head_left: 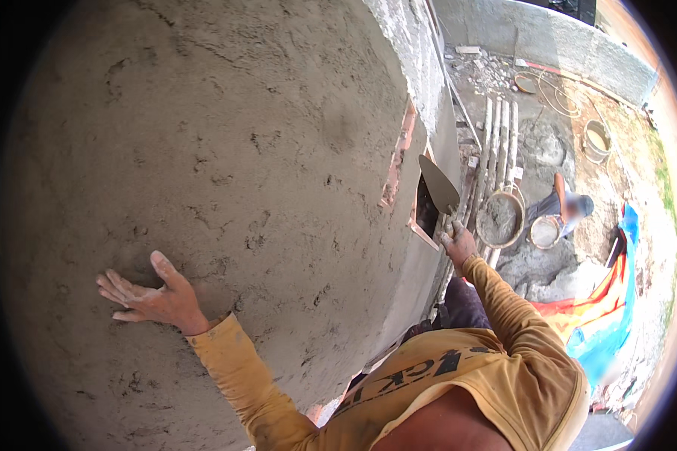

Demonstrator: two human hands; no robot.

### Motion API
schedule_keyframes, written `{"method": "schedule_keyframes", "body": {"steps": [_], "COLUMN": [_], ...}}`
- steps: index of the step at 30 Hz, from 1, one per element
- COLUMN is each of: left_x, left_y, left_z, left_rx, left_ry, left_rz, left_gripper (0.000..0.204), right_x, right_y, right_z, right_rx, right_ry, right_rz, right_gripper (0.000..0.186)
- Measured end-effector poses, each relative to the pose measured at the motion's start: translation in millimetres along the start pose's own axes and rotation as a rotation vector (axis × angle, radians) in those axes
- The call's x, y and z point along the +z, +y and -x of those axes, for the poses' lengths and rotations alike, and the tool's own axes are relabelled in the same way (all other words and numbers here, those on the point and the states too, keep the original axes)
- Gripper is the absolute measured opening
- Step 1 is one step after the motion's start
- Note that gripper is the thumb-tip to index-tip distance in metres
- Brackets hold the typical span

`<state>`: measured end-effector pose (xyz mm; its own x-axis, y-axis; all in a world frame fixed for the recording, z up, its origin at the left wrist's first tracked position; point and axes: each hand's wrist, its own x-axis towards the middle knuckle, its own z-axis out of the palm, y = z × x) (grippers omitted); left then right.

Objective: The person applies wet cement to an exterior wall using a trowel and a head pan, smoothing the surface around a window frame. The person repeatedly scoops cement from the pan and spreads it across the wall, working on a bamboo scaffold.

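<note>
A wall coated in rough, wet-looking grey mortar [301,203] fills the left and middle of the head view. Over its surface my left hand [152,299] is spread, thumb apart from the fingers, holding nothing; whether it touches the mortar I cannot tell. In my right hand [457,242] is the handle of a pointed trowel [439,186], its metal blade slanting up and left. Beside the blade is a dark opening [426,210] in the wall, edged with exposed reddish brick [399,154].
A round tub of mortar [500,219] stands just right of the trowel, near several long poles [496,139]. Below, a person [557,207] bends by a bucket [544,232]. Another bucket [597,140] and a blue and orange tarp [613,308] lie farther right.
</note>
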<state>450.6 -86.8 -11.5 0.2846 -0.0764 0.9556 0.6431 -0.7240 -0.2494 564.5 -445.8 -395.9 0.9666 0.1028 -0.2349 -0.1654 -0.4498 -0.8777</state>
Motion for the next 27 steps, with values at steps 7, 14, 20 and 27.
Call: {"method": "schedule_keyframes", "body": {"steps": [7,14,20,27], "left_x": [-13.3,30.5,68.5,104.3], "left_y": [-5.9,64.8,118.8,161.3], "left_z": [-10.1,33.4,62.5,99.5], "left_rx": [0.064,0.228,0.339,0.39], "left_ry": [0.06,-0.087,-0.189,-0.232], "left_rz": [-0.154,-0.145,-0.071,-0.072], "left_gripper": [0.081,0.078,0.077,0.077], "right_x": [-12.9,-34.0,-35.9,-36.8], "right_y": [168.9,304.6,355.8,395.9], "right_z": [55.9,12.5,-53.8,-127.0], "right_rx": [0.456,0.792,0.868,0.942], "right_ry": [-0.029,-0.121,-0.176,-0.206], "right_rz": [0.209,0.375,0.439,0.493], "right_gripper": [0.035,0.037,0.039,0.038]}}
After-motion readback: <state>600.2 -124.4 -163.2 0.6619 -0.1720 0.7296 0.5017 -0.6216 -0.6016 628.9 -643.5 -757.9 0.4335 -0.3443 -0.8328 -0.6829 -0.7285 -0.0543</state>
